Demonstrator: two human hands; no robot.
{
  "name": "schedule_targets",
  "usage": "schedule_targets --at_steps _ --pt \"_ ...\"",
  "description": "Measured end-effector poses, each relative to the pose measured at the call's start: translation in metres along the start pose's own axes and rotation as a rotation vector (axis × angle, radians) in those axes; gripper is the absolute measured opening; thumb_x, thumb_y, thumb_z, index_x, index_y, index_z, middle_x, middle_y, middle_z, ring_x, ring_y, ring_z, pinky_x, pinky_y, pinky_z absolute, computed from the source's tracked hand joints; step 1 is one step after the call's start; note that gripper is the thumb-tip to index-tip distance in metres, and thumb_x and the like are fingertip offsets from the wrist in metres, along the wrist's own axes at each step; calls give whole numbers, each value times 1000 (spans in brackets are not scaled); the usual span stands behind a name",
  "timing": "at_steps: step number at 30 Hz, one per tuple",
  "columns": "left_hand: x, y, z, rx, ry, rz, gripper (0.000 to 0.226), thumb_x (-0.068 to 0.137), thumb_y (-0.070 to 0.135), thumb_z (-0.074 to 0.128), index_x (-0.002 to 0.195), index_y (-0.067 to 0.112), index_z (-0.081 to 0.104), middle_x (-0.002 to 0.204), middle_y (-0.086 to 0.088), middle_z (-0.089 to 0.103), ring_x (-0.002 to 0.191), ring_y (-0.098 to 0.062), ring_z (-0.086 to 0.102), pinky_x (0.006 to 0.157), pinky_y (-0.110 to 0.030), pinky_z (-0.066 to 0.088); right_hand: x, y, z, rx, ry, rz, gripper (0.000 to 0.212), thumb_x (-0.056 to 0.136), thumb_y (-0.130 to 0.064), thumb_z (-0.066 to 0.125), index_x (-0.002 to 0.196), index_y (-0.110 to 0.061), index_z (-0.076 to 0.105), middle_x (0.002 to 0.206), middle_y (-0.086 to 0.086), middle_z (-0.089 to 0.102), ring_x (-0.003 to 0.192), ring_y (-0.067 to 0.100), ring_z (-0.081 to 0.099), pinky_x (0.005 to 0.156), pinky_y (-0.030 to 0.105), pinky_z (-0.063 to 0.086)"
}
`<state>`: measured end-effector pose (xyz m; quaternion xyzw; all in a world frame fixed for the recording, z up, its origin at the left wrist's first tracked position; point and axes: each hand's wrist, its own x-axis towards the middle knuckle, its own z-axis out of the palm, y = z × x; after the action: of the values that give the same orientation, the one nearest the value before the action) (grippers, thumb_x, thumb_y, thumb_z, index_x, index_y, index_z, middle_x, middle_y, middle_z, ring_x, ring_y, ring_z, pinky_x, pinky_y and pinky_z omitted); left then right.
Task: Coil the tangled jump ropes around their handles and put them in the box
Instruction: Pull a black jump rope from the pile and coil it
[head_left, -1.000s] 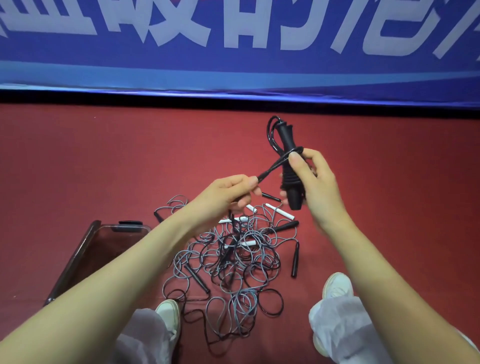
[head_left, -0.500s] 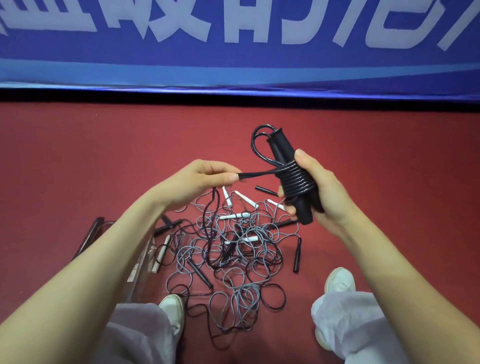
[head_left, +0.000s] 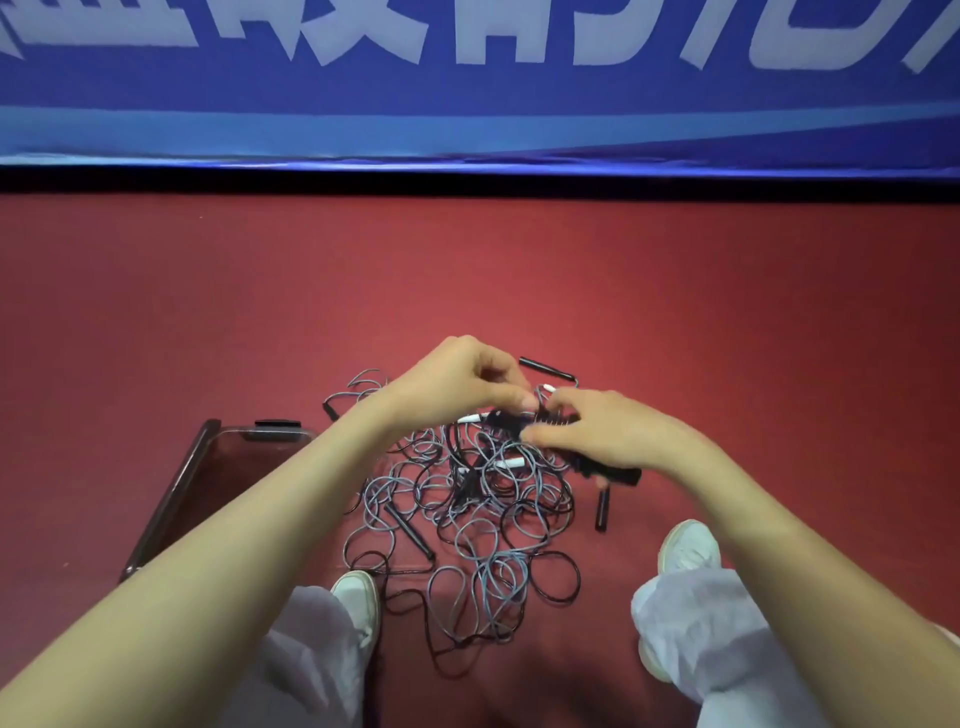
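— What sort of place is this?
— A sports hall or gym, by the look of it. The red floor (head_left: 727, 312) is one wide, smooth surface, like a court.
— And at the back?
— A long blue banner (head_left: 467, 119) runs along the floor's far edge, printed with big white characters (head_left: 363, 31).
— Anything else?
— A tangle of jump ropes (head_left: 467, 519) lies on the floor beside a clear plastic box (head_left: 244, 462), and the person wears white trainers (head_left: 688, 545).
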<state>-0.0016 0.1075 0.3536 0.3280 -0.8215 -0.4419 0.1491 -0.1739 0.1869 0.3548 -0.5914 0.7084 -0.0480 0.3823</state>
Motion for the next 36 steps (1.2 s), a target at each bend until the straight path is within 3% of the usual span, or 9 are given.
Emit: schedule_targets --at_steps 3,6,9,15,21,25,28,31,36 --pt "3 6 3 -207 157 -2 13 92 18 64 95 6 62 62 10 59 46 -4 43 47 -20 36 0 2 -7 -141 428 -17 43 89 -65 45 128 -47 44 117 -1 65 104 28 62 79 35 41" --pt "4 13 6 -501 31 -123 13 97 16 54 104 4 55 64 0 55 42 -7 33 40 -20 36 -2 0 -10 -118 675 -119 43 93 -61 41 133 -46 38 119 -3 58 107 32 59 82 39 40" --pt "2 12 6 -617 -124 -176 16 97 17 50 92 6 62 61 3 51 41 -4 29 40 -16 32 -4 4 -16 24 803 -194 43 94 -55 45 135 -45 39 124 -8 58 109 29 58 85 40 41" --pt "2 8 9 -670 -48 -160 35 87 46 50 91 13 64 55 6 37 49 -8 23 48 -20 23 -6 4 -15 231 795 -281 37 88 -57 52 122 -47 43 100 -12 63 93 22 64 85 43 48" --pt "3 8 7 -704 9 -154 44 86 53 43 91 14 62 67 4 58 62 -10 53 63 -21 47 -6 0 -11 -26 782 -224 39 93 -51 48 130 -40 43 113 -12 59 97 23 59 76 33 35" --pt "5 15 -1 -728 -7 -163 57 85 56 35 89 10 67 74 -2 69 71 -14 64 82 -27 49 -4 0 -8 -271 800 -166 50 96 -50 43 143 -38 35 119 -3 57 100 35 61 72 35 37" --pt "3 15 -4 -682 -59 -256 66 81 63 37 91 6 68 86 -11 72 74 -21 68 82 -32 52 -4 -3 -6 -374 816 -159 55 97 -50 42 148 -36 29 124 -2 54 102 34 61 67 33 33" --pt "4 14 5 -610 -93 -246 51 81 57 46 88 10 65 80 -5 69 66 -14 63 66 -25 50 -3 -6 0 -427 824 -203 56 97 -47 42 150 -32 27 125 1 53 102 33 62 65 34 35" --pt "4 12 5 -771 -7 -186 26 81 37 60 77 11 54 66 2 54 77 -15 67 73 -25 57 -1 -3 -5 -392 887 -194 58 95 -52 45 147 -31 32 120 1 54 98 34 62 62 34 34"
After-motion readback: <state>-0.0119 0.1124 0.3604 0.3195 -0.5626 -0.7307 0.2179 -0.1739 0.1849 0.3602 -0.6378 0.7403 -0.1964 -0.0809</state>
